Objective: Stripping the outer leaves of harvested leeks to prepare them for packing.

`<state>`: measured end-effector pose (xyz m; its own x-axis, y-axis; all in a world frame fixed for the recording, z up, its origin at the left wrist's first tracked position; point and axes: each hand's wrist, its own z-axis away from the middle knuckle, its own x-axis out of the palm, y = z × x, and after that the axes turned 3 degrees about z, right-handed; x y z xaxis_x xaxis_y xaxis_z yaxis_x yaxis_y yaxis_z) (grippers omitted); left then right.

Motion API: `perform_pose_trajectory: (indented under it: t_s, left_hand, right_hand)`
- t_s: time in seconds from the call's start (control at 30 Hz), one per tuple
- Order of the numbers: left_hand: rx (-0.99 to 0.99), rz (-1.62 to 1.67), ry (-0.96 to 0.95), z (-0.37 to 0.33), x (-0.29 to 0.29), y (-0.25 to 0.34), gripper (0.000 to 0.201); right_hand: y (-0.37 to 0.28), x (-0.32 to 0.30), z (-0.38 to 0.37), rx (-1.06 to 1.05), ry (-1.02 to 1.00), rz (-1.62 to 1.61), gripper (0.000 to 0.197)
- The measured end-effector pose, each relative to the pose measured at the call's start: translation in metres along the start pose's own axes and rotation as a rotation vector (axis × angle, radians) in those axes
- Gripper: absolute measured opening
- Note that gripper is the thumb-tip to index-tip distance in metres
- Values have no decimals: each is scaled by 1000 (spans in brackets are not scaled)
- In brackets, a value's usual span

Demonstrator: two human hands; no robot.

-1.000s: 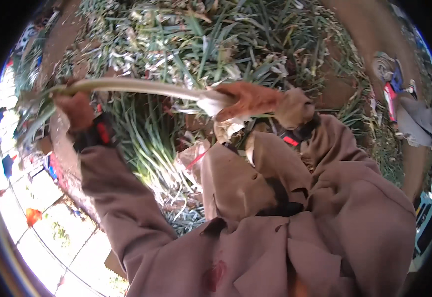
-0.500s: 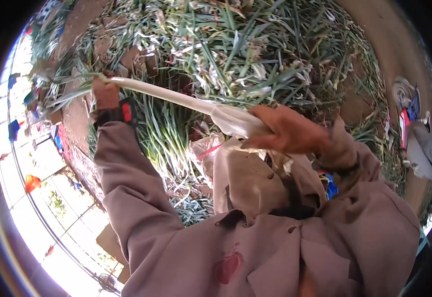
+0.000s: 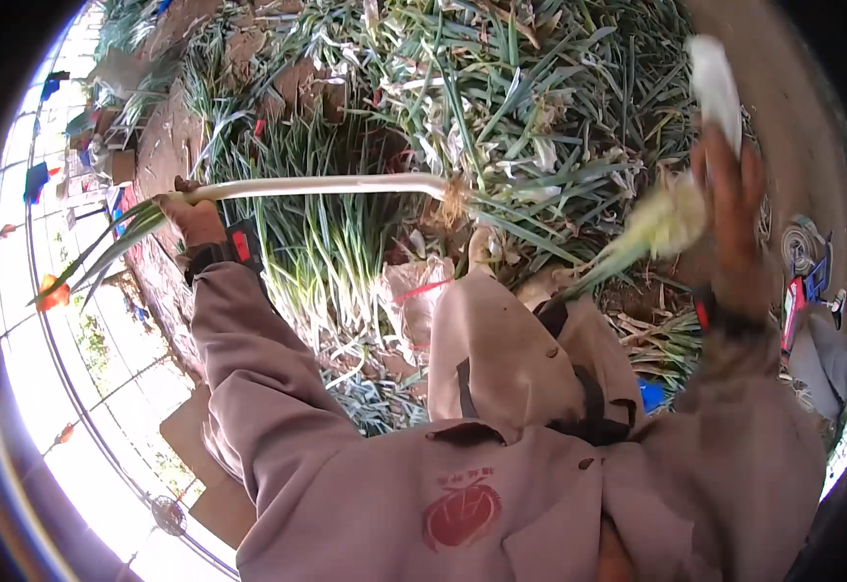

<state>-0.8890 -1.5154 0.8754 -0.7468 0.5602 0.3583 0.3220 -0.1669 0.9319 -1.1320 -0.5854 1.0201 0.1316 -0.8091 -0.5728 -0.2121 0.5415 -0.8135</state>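
The left hand [image 3: 198,221] grips a leek [image 3: 331,185] by its green end, roots rightward; the blurred right hand [image 3: 736,209] has white peel [image 3: 716,87] at its fingers [image 3: 721,160]. Leaves [image 3: 530,97] lie far.

A long green-onion stalk [image 3: 331,185] runs nearly level, gripped in the left hand [image 3: 196,219], its shaft white and smooth, brown roots [image 3: 453,201] fraying at its right end, green leaves [image 3: 140,220] drooping from its left; well right of the stalk, a blurred white peeling [image 3: 716,89] rises at the right hand [image 3: 735,202]
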Motion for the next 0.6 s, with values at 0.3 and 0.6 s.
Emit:
perform_pose_trajectory:
  t_s: [0.3,0.6]
  left_hand:
    - [92,358,313,95,24,2,55]
    - [133,356,401,167,2,97,57]
  right_hand:
    - [-102,254,-2,-577,-447,119,67]
    - [145,282,147,-291,-1024,674,38]
